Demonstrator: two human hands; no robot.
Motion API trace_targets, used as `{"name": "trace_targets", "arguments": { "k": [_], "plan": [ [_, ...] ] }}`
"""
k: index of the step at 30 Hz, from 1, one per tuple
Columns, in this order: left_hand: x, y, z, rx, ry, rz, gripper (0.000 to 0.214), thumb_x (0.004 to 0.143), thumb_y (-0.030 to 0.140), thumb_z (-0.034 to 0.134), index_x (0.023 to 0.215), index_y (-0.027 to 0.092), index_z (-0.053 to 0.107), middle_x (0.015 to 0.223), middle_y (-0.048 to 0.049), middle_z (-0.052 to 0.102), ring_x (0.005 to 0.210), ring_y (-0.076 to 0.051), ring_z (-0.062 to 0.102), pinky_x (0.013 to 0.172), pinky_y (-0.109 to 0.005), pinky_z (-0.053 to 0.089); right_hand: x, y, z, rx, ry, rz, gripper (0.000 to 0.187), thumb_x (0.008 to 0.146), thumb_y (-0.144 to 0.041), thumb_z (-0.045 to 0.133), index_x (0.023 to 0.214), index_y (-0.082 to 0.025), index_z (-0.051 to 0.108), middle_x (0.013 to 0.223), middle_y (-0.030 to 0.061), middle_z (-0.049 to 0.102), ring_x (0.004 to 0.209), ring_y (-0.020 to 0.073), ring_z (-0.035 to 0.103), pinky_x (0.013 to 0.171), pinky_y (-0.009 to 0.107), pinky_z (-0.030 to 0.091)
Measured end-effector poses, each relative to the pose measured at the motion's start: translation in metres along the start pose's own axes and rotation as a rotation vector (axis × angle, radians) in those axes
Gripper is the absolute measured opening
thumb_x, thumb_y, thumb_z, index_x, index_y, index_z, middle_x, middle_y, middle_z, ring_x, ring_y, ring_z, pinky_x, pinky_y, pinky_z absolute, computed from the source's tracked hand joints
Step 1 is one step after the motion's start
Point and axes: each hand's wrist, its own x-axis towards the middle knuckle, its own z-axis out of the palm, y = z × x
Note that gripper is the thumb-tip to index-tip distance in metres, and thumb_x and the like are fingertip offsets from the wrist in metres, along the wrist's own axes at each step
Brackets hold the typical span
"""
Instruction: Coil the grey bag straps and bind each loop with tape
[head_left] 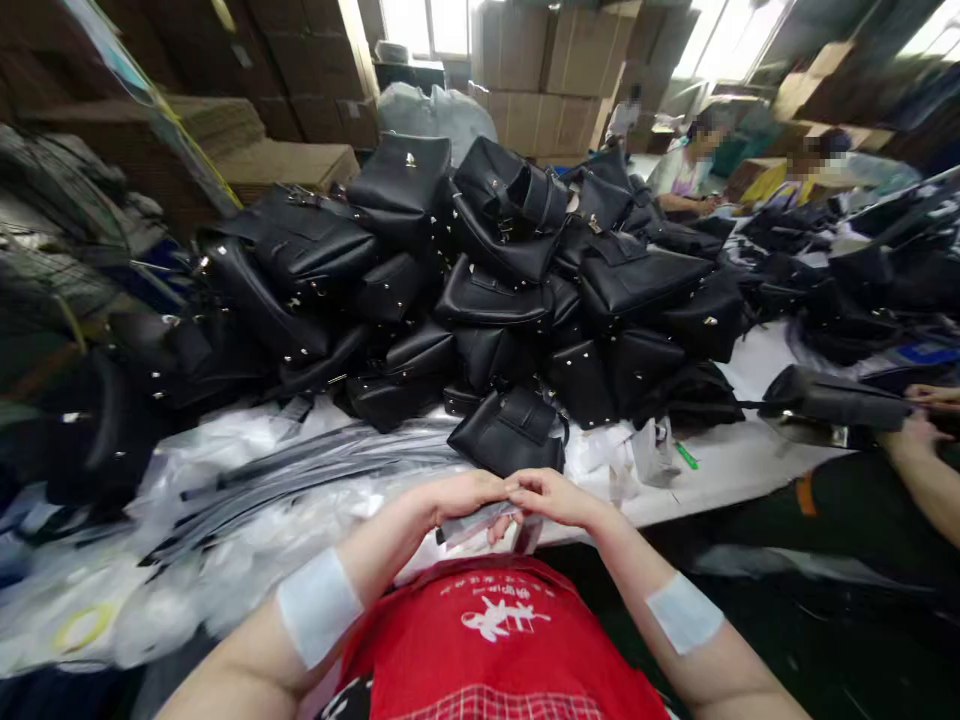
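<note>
My left hand (466, 494) is closed around a small clear plastic packet (471, 524), its fingertips showing underneath. Against it, my right hand (553, 496) has its fingers bent and pressed together, touching the left fingers; what they pinch is hidden. Both hands are just above the table's near edge, in front of my red apron (502, 640). Right behind them a small black leather bag (514, 430) lies tilted on the table.
Black handbags (487, 290) form a high pile across the table. Clear plastic bags (247, 570) and dark straps (300, 460) lie at left. A green-handled tool (685, 456) rests at right, near a co-worker's hands (919, 430) on another bag (832, 400). Cartons (540, 60) stand behind.
</note>
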Motion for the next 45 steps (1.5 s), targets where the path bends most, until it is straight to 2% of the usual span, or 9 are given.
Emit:
{"name": "trace_targets", "arguments": {
  "k": [5,12,18,23,28,33,37,42,45],
  "plan": [
    [-0.004,-0.011,-0.008,-0.206,-0.243,-0.172,0.060,0.086,0.064,0.042,0.089,0.010,0.068,0.068,-0.0093,0.069,0.059,-0.018,0.063,0.059,-0.030,0.050,-0.038,-0.005,-0.028,-0.197,0.234,0.068,0.033,0.081,-0.043,0.061,0.071,-0.013,0.069,0.064,0.0000,0.059,0.062,0.0114,0.049,0.057,0.022,0.035],
    [0.006,-0.005,-0.018,-0.190,-0.373,-0.140,0.041,0.075,0.052,0.069,0.090,0.015,0.059,0.072,-0.0047,0.070,0.064,-0.015,0.066,0.064,-0.028,0.052,-0.070,-0.018,-0.042,-0.242,0.362,0.115,0.036,0.082,-0.046,0.060,0.071,-0.013,0.069,0.065,0.0007,0.059,0.062,0.0123,0.050,0.058,0.022,0.037],
    [0.018,-0.001,-0.004,-0.217,-0.280,-0.080,0.038,0.074,0.047,0.072,0.088,0.014,0.060,0.065,-0.0030,0.069,0.056,-0.012,0.063,0.057,-0.023,0.050,-0.085,-0.023,-0.043,-0.271,0.428,0.122,0.046,0.086,-0.052,0.053,0.058,-0.015,0.055,0.051,-0.0042,0.039,0.050,0.0085,0.035,0.048,0.022,0.026],
    [0.017,0.001,-0.002,-0.193,-0.250,-0.100,0.040,0.075,0.048,0.071,0.092,0.013,0.061,0.067,-0.0060,0.072,0.057,-0.014,0.066,0.057,-0.023,0.050,-0.095,-0.018,-0.043,-0.304,0.455,0.127,0.046,0.087,-0.052,0.052,0.060,-0.015,0.055,0.053,-0.0029,0.044,0.051,0.0094,0.043,0.050,0.021,0.031],
    [0.005,0.000,-0.020,-0.193,-0.229,-0.101,0.046,0.076,0.044,0.072,0.108,0.013,0.061,0.069,-0.0069,0.073,0.056,-0.015,0.067,0.054,-0.022,0.050,-0.106,-0.013,-0.055,-0.297,0.509,0.139,0.045,0.086,-0.052,0.053,0.061,-0.015,0.057,0.053,-0.0023,0.048,0.049,0.0100,0.046,0.049,0.022,0.035],
    [-0.012,-0.002,-0.043,-0.218,-0.221,-0.072,0.035,0.077,0.042,0.071,0.093,0.011,0.067,0.070,-0.0087,0.073,0.058,-0.015,0.067,0.055,-0.021,0.051,-0.112,-0.020,-0.072,-0.273,0.578,0.150,0.045,0.084,-0.053,0.055,0.064,-0.014,0.062,0.051,-0.0023,0.047,0.046,0.0098,0.045,0.046,0.021,0.034],
    [-0.013,0.002,-0.038,-0.248,-0.311,-0.106,0.028,0.078,0.037,0.070,0.091,0.011,0.067,0.072,-0.0094,0.072,0.058,-0.015,0.067,0.055,-0.023,0.052,-0.107,-0.028,-0.078,-0.269,0.608,0.117,0.042,0.081,-0.053,0.059,0.071,-0.013,0.068,0.050,-0.0016,0.050,0.046,0.0097,0.044,0.045,0.021,0.033],
    [-0.011,0.019,-0.018,-0.369,-0.506,-0.146,0.029,0.085,0.035,0.060,0.088,0.008,0.069,0.041,0.0033,0.046,0.033,-0.007,0.040,0.036,-0.018,0.038,-0.103,-0.035,-0.087,-0.278,0.616,0.059,0.040,0.081,-0.049,0.059,0.073,-0.012,0.069,0.048,-0.0024,0.048,0.046,0.0091,0.042,0.046,0.021,0.030],
    [-0.014,0.041,-0.010,-0.497,-0.460,-0.048,0.027,0.086,0.035,0.057,0.081,0.011,0.069,0.036,0.0077,0.032,0.028,-0.005,0.027,0.030,-0.017,0.030,-0.108,-0.038,-0.090,-0.266,0.518,-0.029,0.043,0.083,-0.052,0.055,0.078,-0.011,0.069,0.059,0.0000,0.054,0.056,0.0106,0.047,0.052,0.021,0.034]
  ]
}}
